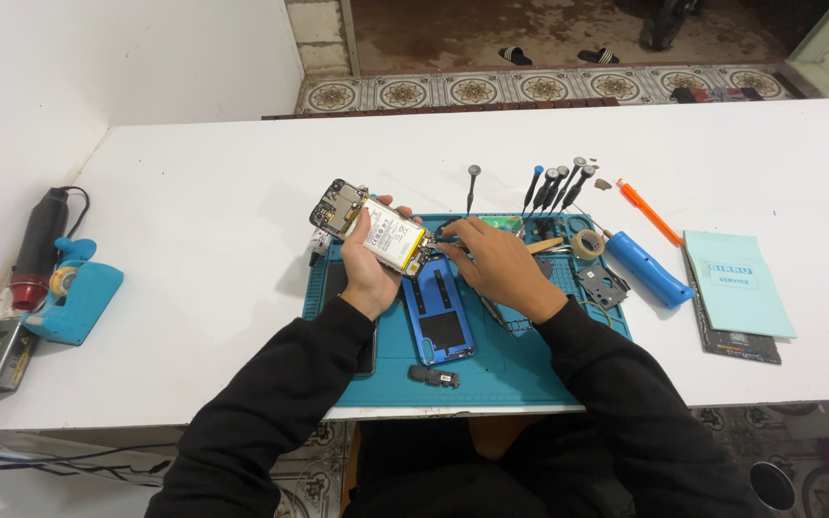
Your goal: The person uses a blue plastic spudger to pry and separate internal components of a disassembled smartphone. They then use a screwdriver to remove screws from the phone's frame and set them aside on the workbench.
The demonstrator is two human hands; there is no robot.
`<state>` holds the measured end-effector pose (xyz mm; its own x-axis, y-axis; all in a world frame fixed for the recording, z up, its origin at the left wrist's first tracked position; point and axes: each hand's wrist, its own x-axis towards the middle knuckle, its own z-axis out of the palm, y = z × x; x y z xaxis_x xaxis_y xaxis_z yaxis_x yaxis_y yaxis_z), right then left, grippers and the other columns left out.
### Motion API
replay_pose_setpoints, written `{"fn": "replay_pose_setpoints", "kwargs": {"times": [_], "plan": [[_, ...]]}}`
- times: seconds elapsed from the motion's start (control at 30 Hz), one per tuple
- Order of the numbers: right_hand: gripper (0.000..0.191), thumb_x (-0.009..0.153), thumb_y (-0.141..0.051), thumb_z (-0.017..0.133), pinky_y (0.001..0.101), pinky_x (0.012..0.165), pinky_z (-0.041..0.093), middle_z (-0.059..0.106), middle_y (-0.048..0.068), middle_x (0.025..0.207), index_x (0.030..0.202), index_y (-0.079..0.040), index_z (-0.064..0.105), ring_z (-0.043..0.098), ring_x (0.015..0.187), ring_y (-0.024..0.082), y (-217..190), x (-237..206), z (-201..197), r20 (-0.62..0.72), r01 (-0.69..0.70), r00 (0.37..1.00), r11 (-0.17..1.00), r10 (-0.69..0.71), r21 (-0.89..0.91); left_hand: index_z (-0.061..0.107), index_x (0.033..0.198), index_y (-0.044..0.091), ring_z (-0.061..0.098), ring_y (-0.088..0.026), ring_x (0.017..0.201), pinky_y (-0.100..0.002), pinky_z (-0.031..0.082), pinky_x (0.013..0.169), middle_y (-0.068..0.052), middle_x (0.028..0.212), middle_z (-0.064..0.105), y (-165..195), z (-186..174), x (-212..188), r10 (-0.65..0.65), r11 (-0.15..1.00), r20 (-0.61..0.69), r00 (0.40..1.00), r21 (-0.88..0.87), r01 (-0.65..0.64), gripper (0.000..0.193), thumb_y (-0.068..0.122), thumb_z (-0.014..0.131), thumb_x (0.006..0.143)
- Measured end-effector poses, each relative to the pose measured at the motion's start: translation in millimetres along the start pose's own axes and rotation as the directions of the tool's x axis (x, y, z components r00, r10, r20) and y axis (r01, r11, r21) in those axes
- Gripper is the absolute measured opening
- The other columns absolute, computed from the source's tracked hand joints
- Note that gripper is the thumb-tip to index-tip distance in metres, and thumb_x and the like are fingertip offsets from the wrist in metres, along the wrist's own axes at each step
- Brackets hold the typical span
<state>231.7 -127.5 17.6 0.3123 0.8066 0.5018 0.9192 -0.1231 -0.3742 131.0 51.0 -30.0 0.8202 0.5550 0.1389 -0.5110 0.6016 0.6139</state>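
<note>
Above the far-left corner of the blue mat (530,379), the left hand (368,264) holds an opened phone (376,230) lifted off the surface. The phone lies tilted, its long axis running from the far left down toward the near right, with the battery side facing up. The left fingers wrap around its middle from below, thumb on the battery, so this hand is closed firmly on the phone.

The right hand (501,264) comes from the right and meets the phone at its lower right end. Its fingers are bent and pinched together there, touching the edge of the phone; whether they hold a small tool or part I cannot tell, because the fingers hide that point. Both hands are equally near to the phone, the left one carrying it, the right one working at its end.

Just under the hands, on the mat, lies the blue back cover (443,317), and a small black part (434,376) lies near the mat's near edge. Screwdrivers (554,187) stand along the mat's far edge. A blue tool (647,269) and a tape roll (587,244) are at the mat's right side. A heat gun (40,245) rests at the table's left edge, well apart from the hands.
</note>
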Motion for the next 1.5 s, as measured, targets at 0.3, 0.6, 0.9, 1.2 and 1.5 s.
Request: {"fn": "replay_pose_setpoints", "kwargs": {"times": [0.3, 0.6, 0.9, 1.2, 1.5], "plan": [[0.023, 0.097, -0.024, 0.067, 0.0401, 0.058, 0.051, 0.067, 0.011, 0.093, 0.107, -0.004, 0.067, 0.066, 0.067, 0.027, -0.4, 1.1, -1.6, 0.019, -0.032, 0.999, 0.999, 0.033, -0.029, 0.049, 0.128, 0.006, 0.065, -0.031, 0.110, -0.043, 0.058, 0.092, -0.017, 0.111, 0.062, 1.8, 6.0, -2.8, -0.001, 0.999, 0.021, 1.000, 0.052, 0.000, 0.045, 0.042, 0.029, 0.109], [0.015, 0.099, -0.016, 0.068, 0.0363, 0.064, 0.049, 0.062, 0.009, 0.093, 0.102, -0.002, 0.069, 0.063, 0.074, 0.024, -1.9, 1.8, -4.5, -0.111, 0.083, 0.991, 0.990, -0.070, 0.115, 0.050, 0.127, 0.005, 0.066, -0.031, 0.107, -0.042, 0.058, 0.089, -0.017, 0.109, 0.064, 1.1, 5.8, -1.6, -0.020, 0.999, -0.006, 1.000, 0.043, 0.021, 0.045, 0.042, 0.032, 0.108], [0.010, 0.101, -0.010, 0.068, 0.0303, 0.056, 0.042, 0.059, 0.006, 0.074, 0.100, 0.000, 0.070, 0.052, 0.064, 0.014, 2.6, 1.6, -8.6, -0.346, 0.110, 0.937, 0.980, -0.047, 0.165, 0.050, 0.128, 0.006, 0.067, -0.030, 0.106, -0.043, 0.060, 0.087, -0.017, 0.110, 0.064, 0.7, 2.8, 3.0, -0.045, 0.997, -0.052, 0.998, 0.053, 0.048, 0.041, 0.039, 0.041, 0.105], [0.015, 0.104, -0.013, 0.060, 0.0257, 0.055, 0.050, 0.065, 0.007, 0.072, 0.102, 0.002, 0.061, 0.065, 0.063, 0.010, 4.8, 3.8, -6.2, -0.201, 0.064, 0.980, 0.932, 0.010, 0.357, 0.051, 0.127, 0.007, 0.067, -0.029, 0.104, -0.043, 0.060, 0.086, -0.015, 0.108, 0.064, 0.7, 2.4, 4.9, -0.078, 0.995, -0.100, 0.992, 0.058, 0.084, 0.037, 0.035, 0.045, 0.103], [0.025, 0.099, -0.020, 0.066, 0.0342, 0.047, 0.043, 0.065, 0.012, 0.062, 0.089, 0.002, 0.064, 0.060, 0.049, 0.018, 7.3, 5.0, -2.7, -0.005, -0.080, 0.996, 0.965, 0.084, 0.252, 0.050, 0.128, 0.007, 0.068, -0.027, 0.105, -0.041, 0.061, 0.085, -0.015, 0.109, 0.064, 1.0, 0.2, 6.4, -0.064, 0.994, -0.090, 0.994, 0.083, 0.072, 0.036, 0.034, 0.047, 0.103]]}}
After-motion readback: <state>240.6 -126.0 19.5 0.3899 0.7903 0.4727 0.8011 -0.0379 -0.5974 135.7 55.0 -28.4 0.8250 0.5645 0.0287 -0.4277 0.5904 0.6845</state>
